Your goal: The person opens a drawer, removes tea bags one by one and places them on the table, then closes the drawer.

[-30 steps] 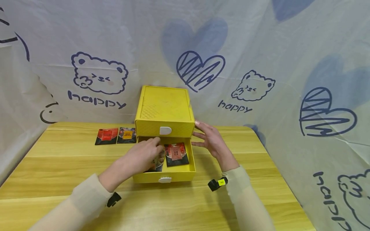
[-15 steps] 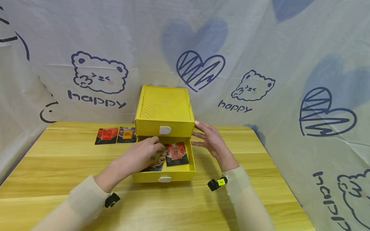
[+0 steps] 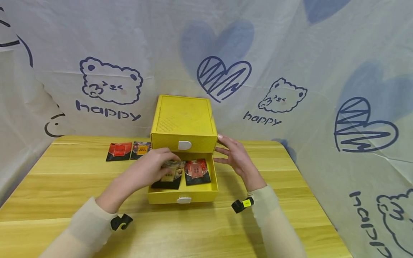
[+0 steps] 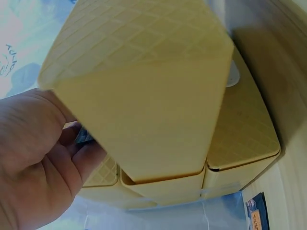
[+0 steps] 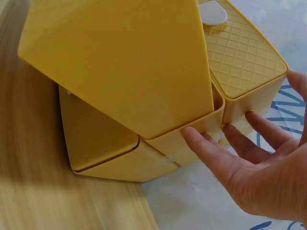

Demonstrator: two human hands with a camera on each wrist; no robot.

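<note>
A yellow drawer cabinet (image 3: 184,114) stands against the back cloth, its middle drawer (image 3: 166,198) pulled out. Reaching in over that drawer's left side, my left hand (image 3: 145,168) pinches the upper part of a dark packet (image 3: 168,182) with a pale label. The left wrist view shows only a dark sliver of the packet (image 4: 84,136) between the fingers; the drawer wall hides most of it. Another packet (image 3: 196,172), red and black, lies in the drawer's right half. Spread and fairly straight, the fingers of my right hand (image 3: 240,161) touch the cabinet's right side.
Left of the cabinet, a red and black packet (image 3: 118,152) and a packet with an orange label (image 3: 141,149) lie on the wooden table (image 3: 80,190). In the right wrist view, a shut lower drawer (image 5: 103,129) sits beneath the pulled-out one. Printed cloth (image 3: 280,43) hangs behind.
My left hand has shifted left and slightly upward, drawing up the packet it pinches, so more of its label and dark lower part shows. The right hand has stayed on the cabinet.
</note>
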